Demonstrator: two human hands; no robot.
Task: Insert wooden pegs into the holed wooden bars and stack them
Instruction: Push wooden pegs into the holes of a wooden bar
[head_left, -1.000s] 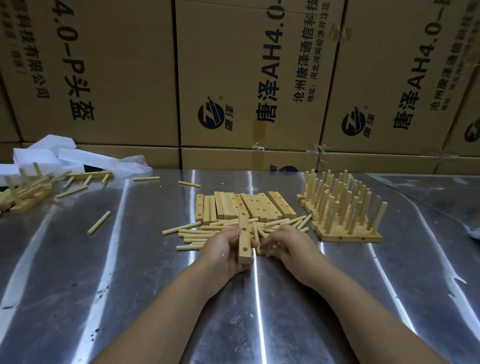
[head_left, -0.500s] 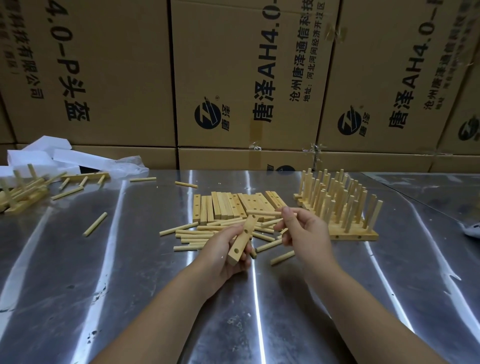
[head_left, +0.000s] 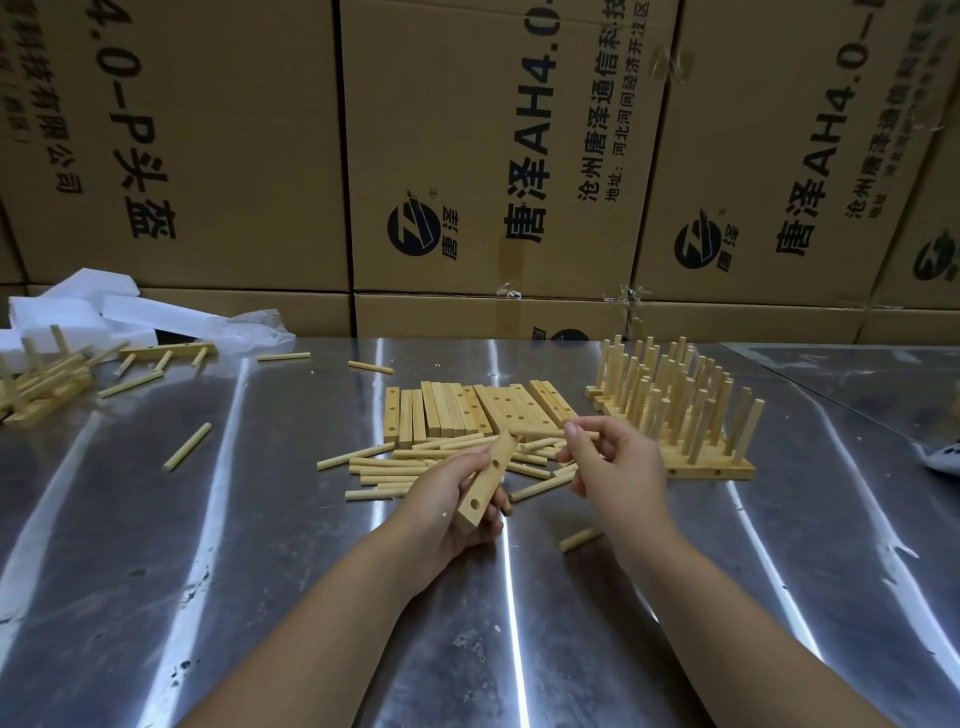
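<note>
L hand (head_left: 447, 501) grips bar (head_left: 485, 480) tilted up, holes facing R hand (head_left: 610, 465), which pinches peg (head_left: 540, 432), prob. to insert.

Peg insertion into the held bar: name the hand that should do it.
Right. The right hand pinches a peg, its tip beside the upper end of the bar; the left hand grips the bar.

Steel table (head_left: 208, 597) bears loose pegs (head_left: 395, 467), bars (head_left: 467, 413)
</note>
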